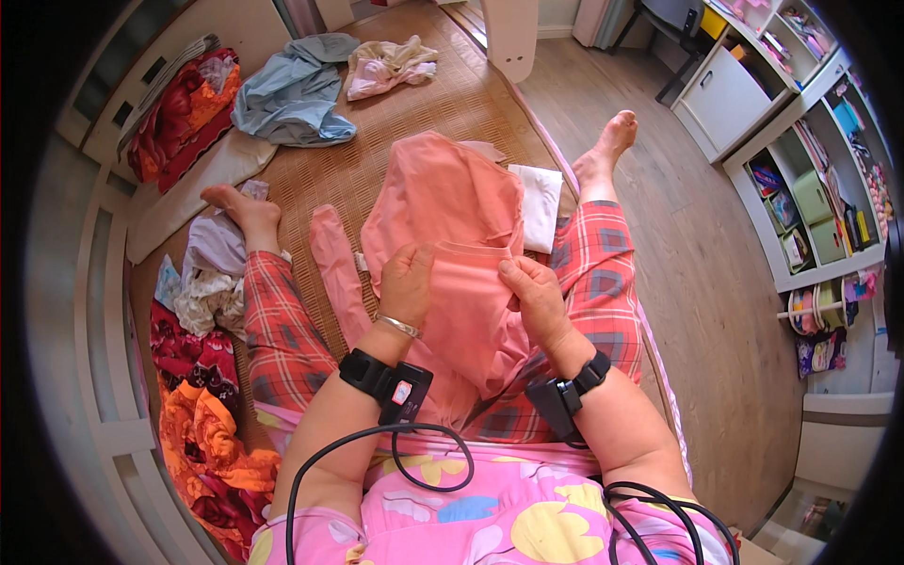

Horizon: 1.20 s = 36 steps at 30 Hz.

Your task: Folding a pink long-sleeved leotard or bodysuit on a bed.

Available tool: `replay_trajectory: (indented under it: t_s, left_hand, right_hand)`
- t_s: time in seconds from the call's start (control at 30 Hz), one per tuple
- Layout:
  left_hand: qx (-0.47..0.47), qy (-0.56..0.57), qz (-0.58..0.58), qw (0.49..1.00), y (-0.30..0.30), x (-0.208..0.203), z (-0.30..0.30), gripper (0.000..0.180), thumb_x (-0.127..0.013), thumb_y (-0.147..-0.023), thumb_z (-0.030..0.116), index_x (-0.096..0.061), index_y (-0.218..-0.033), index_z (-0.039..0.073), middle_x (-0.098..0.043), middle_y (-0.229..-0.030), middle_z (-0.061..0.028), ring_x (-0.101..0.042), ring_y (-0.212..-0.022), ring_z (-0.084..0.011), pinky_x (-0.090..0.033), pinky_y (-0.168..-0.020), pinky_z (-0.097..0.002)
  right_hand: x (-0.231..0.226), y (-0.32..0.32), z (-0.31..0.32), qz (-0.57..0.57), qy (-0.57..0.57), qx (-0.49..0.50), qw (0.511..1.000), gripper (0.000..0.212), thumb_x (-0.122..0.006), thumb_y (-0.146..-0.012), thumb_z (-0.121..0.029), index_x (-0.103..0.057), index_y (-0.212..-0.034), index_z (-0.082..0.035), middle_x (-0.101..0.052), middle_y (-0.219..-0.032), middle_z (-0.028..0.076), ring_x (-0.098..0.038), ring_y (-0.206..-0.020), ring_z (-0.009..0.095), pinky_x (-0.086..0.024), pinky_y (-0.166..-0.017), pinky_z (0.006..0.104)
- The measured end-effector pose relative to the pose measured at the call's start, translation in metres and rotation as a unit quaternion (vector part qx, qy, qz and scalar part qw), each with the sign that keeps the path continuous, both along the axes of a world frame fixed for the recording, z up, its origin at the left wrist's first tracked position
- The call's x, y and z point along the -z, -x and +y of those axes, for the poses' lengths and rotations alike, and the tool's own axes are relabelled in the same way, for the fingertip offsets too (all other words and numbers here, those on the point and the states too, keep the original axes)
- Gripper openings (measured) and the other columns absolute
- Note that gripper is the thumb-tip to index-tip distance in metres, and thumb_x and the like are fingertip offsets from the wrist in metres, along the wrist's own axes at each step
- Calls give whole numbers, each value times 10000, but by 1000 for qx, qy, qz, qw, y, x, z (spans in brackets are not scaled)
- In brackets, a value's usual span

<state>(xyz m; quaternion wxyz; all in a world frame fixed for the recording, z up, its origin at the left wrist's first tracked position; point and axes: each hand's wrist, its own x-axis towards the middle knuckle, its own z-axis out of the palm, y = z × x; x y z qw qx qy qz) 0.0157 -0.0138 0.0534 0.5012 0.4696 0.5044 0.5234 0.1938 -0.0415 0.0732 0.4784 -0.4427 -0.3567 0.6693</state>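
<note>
The garment [443, 188] is plain salmon pink, made of soft, thin cloth, and only partly spread. Its broad far part lies fairly flat on the mat [325, 174], between the legs [595, 268], with a rounded far edge and shallow creases. Nearer, a straight edge [471, 250] is drawn taut crosswise between the left fingers [419, 259] and the right fingers [513, 271]. Below it the cloth hangs in loose folds and bunches toward the lap. A long, narrow, wrinkled tube [331, 259], sleeve-like, lies to the left, its far end rounded.
</note>
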Motion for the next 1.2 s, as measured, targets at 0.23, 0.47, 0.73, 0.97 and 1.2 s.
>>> replay_trajectory:
  t_s: [0.23,0.47,0.73,0.97,1.2]
  left_hand:
    - [-124,32,43,991,23,2,4,245,-526,-875,231,-545,-709,52,-417,-606,65,-337,-568,-23,-314,-489,-202]
    - [125,12,63,990,34,-24,-6,121,-558,-834,114,-502,-745,56,-431,-630,70,-388,-562,-19,-327,-497,-169]
    - [300,17,-14,954,34,-69,-12,351,-565,-751,-51,-513,-1074,74,-456,-733,47,-428,-655,-23,-372,-592,-175]
    - [409,-129,210,879,28,-97,-6,210,-556,-726,-49,-574,-906,59,-561,-764,-49,-537,-684,-150,-432,-606,-256]
    - [475,-115,352,798,20,-113,-9,156,-591,-707,-27,-556,-847,33,-602,-756,-81,-601,-697,-165,-460,-603,-275]
  right_hand:
    - [2,-4,-4,-33,-99,45,994,278,-538,-874,-198,-499,-627,-76,-420,-560,-56,-359,-507,27,-304,-470,179]
    - [0,-12,3,-84,-221,-24,971,124,-580,-824,-61,-503,-729,-43,-442,-644,-40,-409,-577,38,-343,-503,185]
    - [-36,-10,0,-103,-211,-79,969,294,-582,-761,34,-521,-1030,-67,-423,-649,-46,-417,-588,35,-371,-528,188]
    - [-71,-23,0,-301,-244,-274,880,312,-587,-682,-10,-570,-986,-77,-496,-609,74,-518,-572,162,-426,-549,272]
    - [-91,-15,-1,-357,-246,-373,820,210,-546,-685,-65,-601,-886,-47,-583,-748,168,-572,-738,345,-461,-648,384]
